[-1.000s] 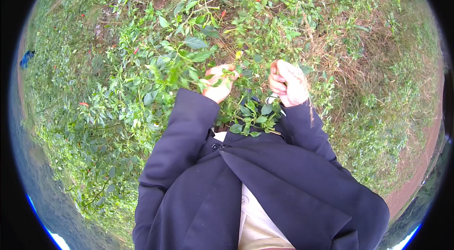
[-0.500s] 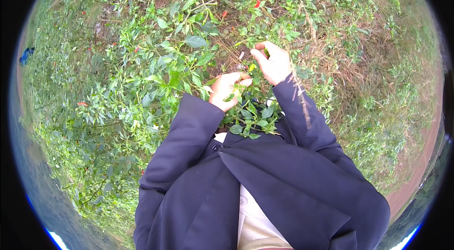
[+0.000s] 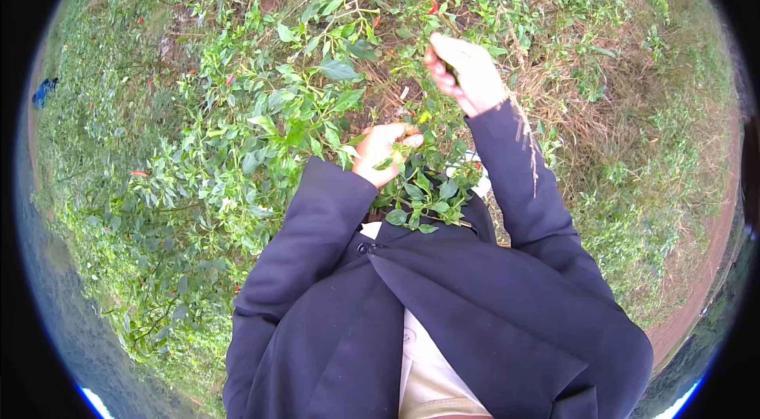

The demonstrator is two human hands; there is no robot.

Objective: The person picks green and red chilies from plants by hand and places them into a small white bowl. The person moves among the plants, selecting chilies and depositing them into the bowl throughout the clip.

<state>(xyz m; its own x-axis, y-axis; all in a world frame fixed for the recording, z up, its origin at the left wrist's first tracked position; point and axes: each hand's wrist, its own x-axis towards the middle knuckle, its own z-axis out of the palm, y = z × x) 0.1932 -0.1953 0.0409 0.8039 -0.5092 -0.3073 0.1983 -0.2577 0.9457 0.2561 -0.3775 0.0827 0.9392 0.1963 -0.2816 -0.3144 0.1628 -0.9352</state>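
A small green chili pod (image 3: 450, 69) sits above centre of the frame, pinched in the right hand (image 3: 465, 74), whose grip is closed around it among the leaves of the chili plant (image 3: 317, 110). The left hand (image 3: 381, 151), at centre, is curled shut on a leafy stem (image 3: 412, 181) just below. Pulling the pod by its stalk while that stem stays steadied would likely spare the branch. A red chili (image 3: 433, 7) hangs just above the right hand; dry grass (image 3: 633, 142) lies at right.
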